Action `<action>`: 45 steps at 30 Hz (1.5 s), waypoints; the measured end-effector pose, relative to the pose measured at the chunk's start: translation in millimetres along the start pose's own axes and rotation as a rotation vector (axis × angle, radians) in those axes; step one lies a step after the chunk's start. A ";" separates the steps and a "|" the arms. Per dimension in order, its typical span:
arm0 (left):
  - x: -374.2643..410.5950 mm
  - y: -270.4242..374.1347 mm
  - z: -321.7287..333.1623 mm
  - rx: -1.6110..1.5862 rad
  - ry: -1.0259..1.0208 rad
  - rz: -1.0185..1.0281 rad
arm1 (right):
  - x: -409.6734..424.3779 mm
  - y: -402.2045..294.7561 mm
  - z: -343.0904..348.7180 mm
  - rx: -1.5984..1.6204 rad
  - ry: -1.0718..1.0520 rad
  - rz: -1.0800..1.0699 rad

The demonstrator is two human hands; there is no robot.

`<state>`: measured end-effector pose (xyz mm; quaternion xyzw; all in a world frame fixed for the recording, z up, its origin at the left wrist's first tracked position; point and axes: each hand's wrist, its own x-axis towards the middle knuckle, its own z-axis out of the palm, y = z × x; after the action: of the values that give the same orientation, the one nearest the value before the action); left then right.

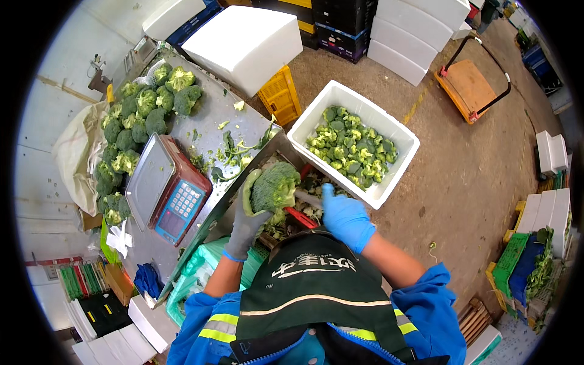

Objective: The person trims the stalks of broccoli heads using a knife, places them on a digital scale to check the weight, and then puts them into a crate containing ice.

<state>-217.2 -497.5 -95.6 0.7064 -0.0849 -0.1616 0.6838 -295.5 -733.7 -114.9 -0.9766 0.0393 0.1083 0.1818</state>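
My left hand (246, 226), in a grey-green glove, grips a large broccoli head (275, 186) from its left side. My right hand (347, 220), in a blue disposable glove, is closed around a knife whose blurred blade (309, 199) points left at the cut side of the broccoli. The handle is hidden in the fist. Just beyond my right hand, a white foam box (398, 180) holds many cut florets (353, 146). Below the blade, trimmings (315, 187) lie in a container with red edges, partly hidden by my hands.
On the metal table (207, 123) to my left are a digital scale (175, 196), a pile of broccoli heads (137, 121) and loose leaf scraps. A large white foam box (244, 45) stands behind it. A platform trolley (470, 84) is on the floor at far right.
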 end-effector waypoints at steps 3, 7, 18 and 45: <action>7.0 5.3 -9.5 0.008 -0.011 0.000 | 8.6 6.6 -23.0 -0.003 0.179 0.033; -4.0 7.3 -2.8 0.240 -0.100 0.083 | 17.9 -33.0 -53.5 0.716 0.097 -0.288; -6.5 5.4 7.7 -0.191 -0.175 -0.220 | 34.1 -33.7 -9.2 0.965 0.314 -0.301; 19.9 14.4 -392.4 1.228 0.608 0.127 | 64.8 71.5 51.1 1.241 -0.034 0.282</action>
<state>-62.0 -136.7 -78.5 0.9736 -0.0068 0.1614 0.1610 -250.8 -784.1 -200.8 -0.6730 0.2199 0.1038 0.6985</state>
